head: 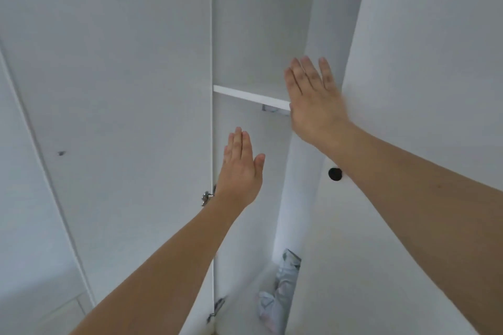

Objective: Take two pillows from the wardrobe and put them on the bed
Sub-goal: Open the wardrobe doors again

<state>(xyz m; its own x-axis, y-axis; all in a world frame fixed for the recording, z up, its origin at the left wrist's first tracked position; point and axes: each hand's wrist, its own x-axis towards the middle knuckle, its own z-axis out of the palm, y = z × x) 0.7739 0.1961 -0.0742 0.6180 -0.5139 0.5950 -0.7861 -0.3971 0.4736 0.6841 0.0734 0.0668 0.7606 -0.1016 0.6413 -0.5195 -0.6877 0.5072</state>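
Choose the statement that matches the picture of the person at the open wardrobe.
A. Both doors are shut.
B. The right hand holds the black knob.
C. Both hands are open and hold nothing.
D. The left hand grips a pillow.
C: the left hand and the right hand reach up with flat, spread fingers, neither closed on anything.

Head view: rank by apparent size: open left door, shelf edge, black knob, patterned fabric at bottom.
1. open left door
2. patterned fabric
3. shelf edge; close to the fabric, and a hand partly covers it
4. black knob
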